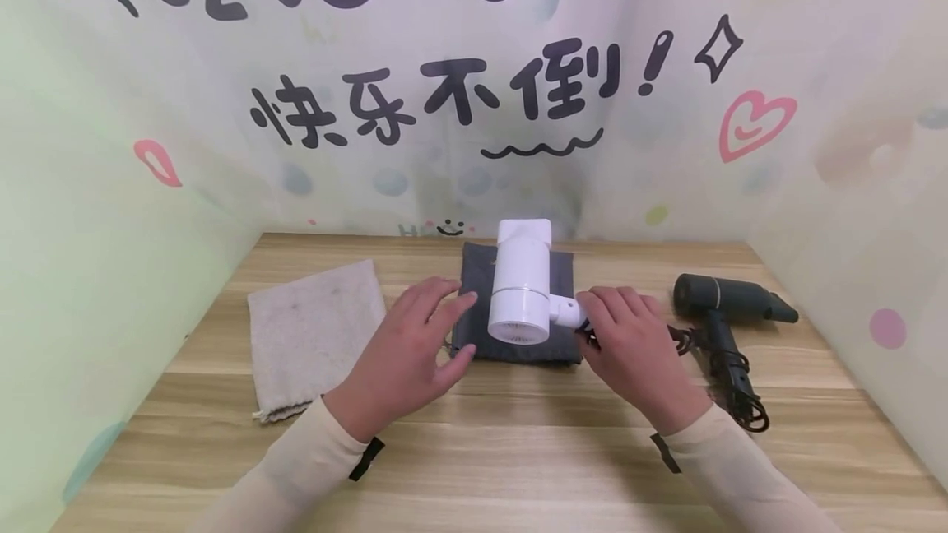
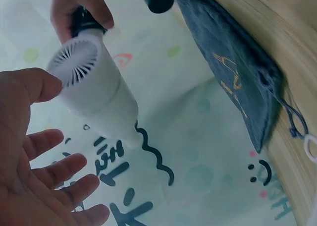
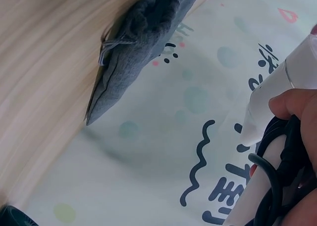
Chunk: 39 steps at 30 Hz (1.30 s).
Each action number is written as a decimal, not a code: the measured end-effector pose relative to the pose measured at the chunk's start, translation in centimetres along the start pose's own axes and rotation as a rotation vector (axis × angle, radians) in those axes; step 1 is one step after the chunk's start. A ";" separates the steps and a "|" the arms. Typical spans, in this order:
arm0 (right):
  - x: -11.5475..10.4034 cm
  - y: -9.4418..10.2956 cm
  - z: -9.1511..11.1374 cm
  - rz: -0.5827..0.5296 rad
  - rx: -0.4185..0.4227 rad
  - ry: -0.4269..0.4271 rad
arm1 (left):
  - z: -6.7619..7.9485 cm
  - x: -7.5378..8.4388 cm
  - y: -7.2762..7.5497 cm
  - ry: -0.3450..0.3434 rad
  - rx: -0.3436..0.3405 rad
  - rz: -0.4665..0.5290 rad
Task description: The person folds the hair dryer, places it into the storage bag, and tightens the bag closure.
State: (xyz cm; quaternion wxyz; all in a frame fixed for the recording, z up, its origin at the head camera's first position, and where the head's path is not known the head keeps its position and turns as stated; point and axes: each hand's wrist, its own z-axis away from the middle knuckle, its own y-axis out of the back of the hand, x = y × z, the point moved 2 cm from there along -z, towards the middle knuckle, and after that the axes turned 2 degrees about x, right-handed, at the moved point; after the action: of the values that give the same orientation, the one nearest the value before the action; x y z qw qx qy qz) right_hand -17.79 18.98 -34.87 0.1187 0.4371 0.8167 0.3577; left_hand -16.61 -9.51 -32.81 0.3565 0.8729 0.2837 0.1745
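Observation:
A white hair dryer (image 1: 521, 282) is held up over the table, its round vented end facing me. My right hand (image 1: 633, 344) grips its handle together with the black cord (image 3: 272, 186) wound around it. To the dryer's left is my left hand (image 1: 415, 344), fingers spread and relaxed, holding nothing. In the left wrist view the left thumb (image 2: 47, 84) lies close to the vented end; whether it touches cannot be told. Behind and below the dryer a dark grey drawstring pouch (image 1: 474, 336) lies flat, partly hidden by it.
On the left of the wooden table (image 1: 518, 467) lies a light beige cloth pouch (image 1: 314, 327). A dark green hair dryer (image 1: 729, 300) with its black cord wrapped about the handle rests at the right. Printed fabric walls (image 1: 415, 187) enclose the table's back and sides.

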 end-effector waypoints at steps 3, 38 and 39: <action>-0.3 -0.1 -0.2 -0.006 -0.016 0.003 | -0.5 0.8 -0.3 -0.007 0.016 0.014; -3.2 -0.5 -1.7 0.082 0.003 0.039 | -2.3 3.6 -3.9 -0.056 0.216 -0.313; -3.3 -0.5 -1.7 0.092 -0.005 0.027 | -2.3 3.6 -3.9 -0.058 0.220 -0.329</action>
State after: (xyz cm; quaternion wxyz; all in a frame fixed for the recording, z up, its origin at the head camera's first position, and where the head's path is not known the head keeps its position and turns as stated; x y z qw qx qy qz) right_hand -17.04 15.35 -34.40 0.0919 0.4691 0.7963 0.3706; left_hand -16.42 -3.81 -33.69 0.2906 0.8532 0.4294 0.0565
